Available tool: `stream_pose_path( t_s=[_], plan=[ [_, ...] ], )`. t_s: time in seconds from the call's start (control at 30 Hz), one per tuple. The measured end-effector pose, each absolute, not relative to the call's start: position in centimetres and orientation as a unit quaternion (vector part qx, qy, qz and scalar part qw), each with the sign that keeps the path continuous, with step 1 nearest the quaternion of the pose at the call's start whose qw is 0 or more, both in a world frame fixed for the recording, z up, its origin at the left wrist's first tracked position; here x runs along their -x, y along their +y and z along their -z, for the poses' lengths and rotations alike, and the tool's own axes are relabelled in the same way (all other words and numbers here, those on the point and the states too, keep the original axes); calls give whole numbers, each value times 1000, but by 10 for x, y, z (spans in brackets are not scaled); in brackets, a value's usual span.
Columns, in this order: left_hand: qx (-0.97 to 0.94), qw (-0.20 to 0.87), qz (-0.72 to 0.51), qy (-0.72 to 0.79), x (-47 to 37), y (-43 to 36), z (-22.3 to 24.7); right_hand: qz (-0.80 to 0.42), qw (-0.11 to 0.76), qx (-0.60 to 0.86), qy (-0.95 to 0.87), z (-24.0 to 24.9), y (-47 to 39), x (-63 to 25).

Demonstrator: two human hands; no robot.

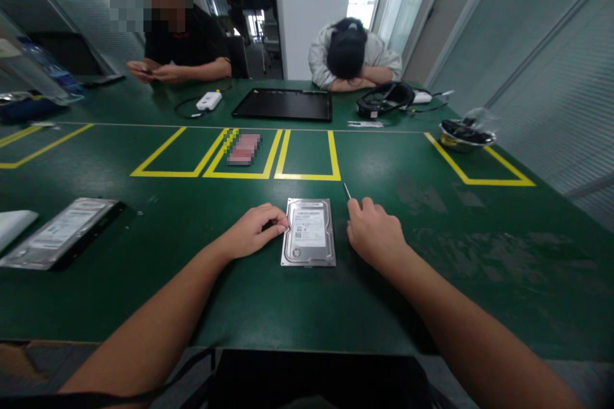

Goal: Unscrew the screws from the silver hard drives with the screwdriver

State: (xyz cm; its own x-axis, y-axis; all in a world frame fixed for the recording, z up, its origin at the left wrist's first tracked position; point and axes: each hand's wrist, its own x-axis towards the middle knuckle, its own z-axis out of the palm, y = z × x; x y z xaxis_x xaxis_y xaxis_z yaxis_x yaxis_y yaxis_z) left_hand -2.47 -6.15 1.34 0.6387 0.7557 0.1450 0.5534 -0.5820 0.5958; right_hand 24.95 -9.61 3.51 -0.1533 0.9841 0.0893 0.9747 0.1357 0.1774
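A silver hard drive with a white label lies flat on the green table, label up. At its left edge is my left hand, fingers curled and thumb and fingertips together against the drive's side; whether anything small is between them is hidden. My right hand rests on the table just right of the drive, apart from it, closed around a thin screwdriver. The metal shaft of the screwdriver sticks out forward and to the left; its handle is hidden in my fingers.
Another hard drive lies at the left beside a white object. Yellow tape frames and a pink item are ahead. Farther back are a black panel, a headset, a bowl and two people.
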Motion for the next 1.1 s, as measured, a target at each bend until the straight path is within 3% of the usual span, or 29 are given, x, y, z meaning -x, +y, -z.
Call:
stream_pose_path(
  t_s=[0.23,1.1],
  plan=[
    [-860,284,-208,370,26,-60,-12,-62,71,-661,745,-37,-96,-250],
    [-867,269,-204,366,22,-61,-11,-61,64,-658,748,-37,-95,-250]
  ],
)
